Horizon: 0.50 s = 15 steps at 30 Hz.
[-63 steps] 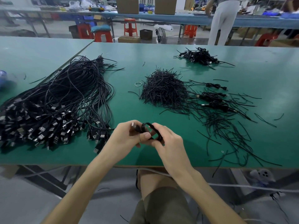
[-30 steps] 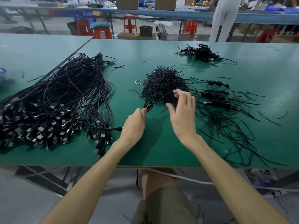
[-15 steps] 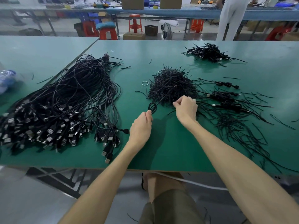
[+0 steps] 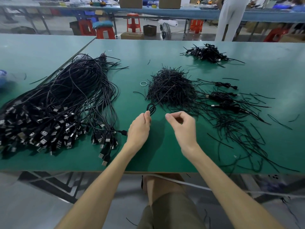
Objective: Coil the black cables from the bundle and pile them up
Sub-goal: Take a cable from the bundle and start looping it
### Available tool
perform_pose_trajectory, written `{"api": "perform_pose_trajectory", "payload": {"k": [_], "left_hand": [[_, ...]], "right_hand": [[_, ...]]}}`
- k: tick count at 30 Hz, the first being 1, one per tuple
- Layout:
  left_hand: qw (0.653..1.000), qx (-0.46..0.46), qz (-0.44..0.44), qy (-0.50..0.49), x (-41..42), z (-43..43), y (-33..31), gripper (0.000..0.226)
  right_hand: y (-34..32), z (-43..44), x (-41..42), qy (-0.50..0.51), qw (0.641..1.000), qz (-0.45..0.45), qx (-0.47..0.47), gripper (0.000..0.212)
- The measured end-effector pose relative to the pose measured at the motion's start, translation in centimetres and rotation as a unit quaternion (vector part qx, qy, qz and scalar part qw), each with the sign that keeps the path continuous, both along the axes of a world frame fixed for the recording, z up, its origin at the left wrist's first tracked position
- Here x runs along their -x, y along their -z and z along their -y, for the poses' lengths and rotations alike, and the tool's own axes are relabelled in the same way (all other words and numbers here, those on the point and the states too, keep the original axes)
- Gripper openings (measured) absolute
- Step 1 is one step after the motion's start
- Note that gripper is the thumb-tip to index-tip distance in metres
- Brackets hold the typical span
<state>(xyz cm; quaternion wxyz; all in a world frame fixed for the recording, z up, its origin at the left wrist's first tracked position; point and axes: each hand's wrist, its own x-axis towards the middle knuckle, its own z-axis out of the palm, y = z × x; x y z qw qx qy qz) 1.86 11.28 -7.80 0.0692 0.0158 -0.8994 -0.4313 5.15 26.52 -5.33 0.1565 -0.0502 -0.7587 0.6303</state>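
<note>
Pinching a coiled cable [image 4: 151, 108] over the green table [image 4: 165, 154], the left hand [image 4: 139, 129] hovers apart from the curled right hand [image 4: 184, 125], its grip unclear; the bundle [image 4: 57, 103] sprawls left, red stools [image 4: 133, 22] behind.

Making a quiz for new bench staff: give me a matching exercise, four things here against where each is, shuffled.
Things: 1 coil; 2 bundle; 3 rubber band; 4 small pile.
Places: A far right of table; B in left hand; C left side of table; D just left of tie heap.
Pairs: 1-B; 2-C; 3-D; 4-A.
</note>
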Motion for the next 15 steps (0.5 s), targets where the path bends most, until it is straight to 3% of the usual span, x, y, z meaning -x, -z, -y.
{"api": "perform_pose_trajectory", "payload": {"k": [8,15], "left_hand": [[1.0,0.009,0.002,0.009,-0.1,0.2,-0.1,0.048],[0.998,0.035,0.0,0.053,-0.5,0.2,-0.3,0.051]], "right_hand": [[1.8,1.5,-1.0,-0.052,0.992,0.012,0.112,0.011],[1.9,1.8,-0.9,-0.051,0.995,0.036,0.081,0.012]]}}
